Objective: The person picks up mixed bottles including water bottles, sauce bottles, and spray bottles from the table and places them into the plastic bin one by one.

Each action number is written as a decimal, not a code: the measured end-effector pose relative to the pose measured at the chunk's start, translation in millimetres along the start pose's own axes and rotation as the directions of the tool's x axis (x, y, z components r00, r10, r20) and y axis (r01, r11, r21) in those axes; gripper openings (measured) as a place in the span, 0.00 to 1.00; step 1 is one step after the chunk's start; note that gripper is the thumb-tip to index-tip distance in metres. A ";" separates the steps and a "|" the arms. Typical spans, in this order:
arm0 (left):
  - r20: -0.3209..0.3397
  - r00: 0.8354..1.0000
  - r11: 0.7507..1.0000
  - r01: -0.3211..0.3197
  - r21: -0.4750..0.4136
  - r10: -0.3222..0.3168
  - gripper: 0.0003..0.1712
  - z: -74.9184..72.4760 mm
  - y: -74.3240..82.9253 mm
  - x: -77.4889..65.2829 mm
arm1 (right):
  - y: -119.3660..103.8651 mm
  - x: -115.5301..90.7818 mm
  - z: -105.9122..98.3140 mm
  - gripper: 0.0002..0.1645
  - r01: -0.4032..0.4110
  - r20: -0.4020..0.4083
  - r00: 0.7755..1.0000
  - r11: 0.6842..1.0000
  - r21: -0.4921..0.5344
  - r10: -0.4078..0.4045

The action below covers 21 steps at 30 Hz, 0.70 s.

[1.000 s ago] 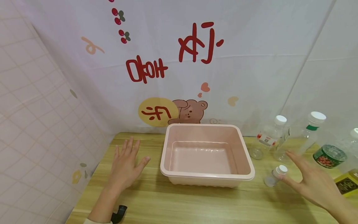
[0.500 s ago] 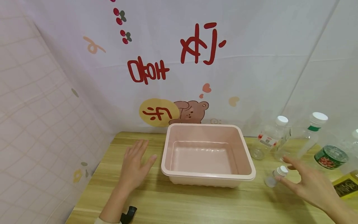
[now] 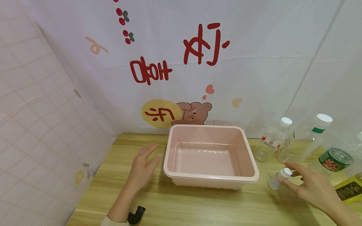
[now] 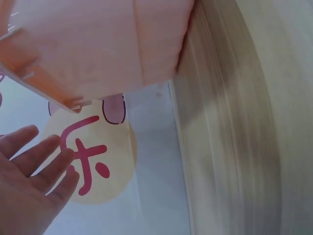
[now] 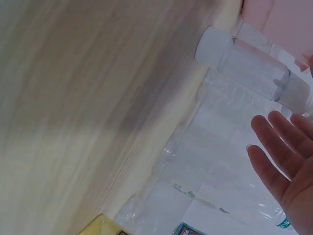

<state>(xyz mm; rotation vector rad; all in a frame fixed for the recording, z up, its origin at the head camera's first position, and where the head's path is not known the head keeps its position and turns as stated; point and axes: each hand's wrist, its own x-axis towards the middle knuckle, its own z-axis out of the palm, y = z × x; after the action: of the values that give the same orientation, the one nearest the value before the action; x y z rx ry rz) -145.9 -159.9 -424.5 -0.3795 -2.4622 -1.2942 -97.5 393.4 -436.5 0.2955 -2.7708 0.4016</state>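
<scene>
A small clear bottle (image 3: 274, 183) with a white cap and a white bottom part stands on the table to the right of a pink plastic basin (image 3: 210, 177). My right hand (image 3: 314, 188) is around the bottle's upper part, thumb and index finger on either side near the cap. In the right wrist view its other fingers (image 5: 274, 147) are slightly bent and apart from the small bottle (image 5: 254, 68). My left hand (image 3: 142, 169) hovers beside the basin's left wall, holding nothing, its fingers extended. The left wrist view shows those fingers (image 4: 44, 161) spread below the basin (image 4: 98, 54).
Clear empty bottles, one with a red-and-white label (image 3: 271, 142) and one with a green neck band (image 3: 318, 130), stand at the back right. Nearby are a green-labelled bottle (image 3: 335, 159) and a yellow-labelled bottle (image 3: 350, 188). A black bent piece (image 3: 137, 215) lies by my left forearm.
My left hand has moved right, closer to the basin. The right thumb and index finger have come in closer around the small bottle's cap, which remains standing.
</scene>
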 end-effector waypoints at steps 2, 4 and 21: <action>0.000 1.000 1.000 0.005 -0.017 -0.005 0.26 2.1 1.3 1.1 | 0.7 0.1 0.0 0.40 -0.009 0.011 1.000 1.000 0.008 0.009; 0.007 1.000 0.999 0.004 -0.040 -0.003 0.25 4.5 3.3 2.3 | 1.8 -0.1 -1.2 0.40 -0.028 0.025 0.999 0.999 0.019 0.028; 0.015 0.999 0.985 0.051 -0.162 -0.050 0.22 14.7 13.1 5.1 | 3.8 4.9 -0.6 0.37 -0.174 0.150 0.977 0.975 0.138 0.153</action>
<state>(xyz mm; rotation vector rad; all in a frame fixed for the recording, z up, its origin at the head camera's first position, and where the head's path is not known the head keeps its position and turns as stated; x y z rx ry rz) -147.9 -140.1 -420.5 -0.3670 -2.3970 -1.5230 -102.8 396.3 -435.1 0.1333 -2.9168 0.6567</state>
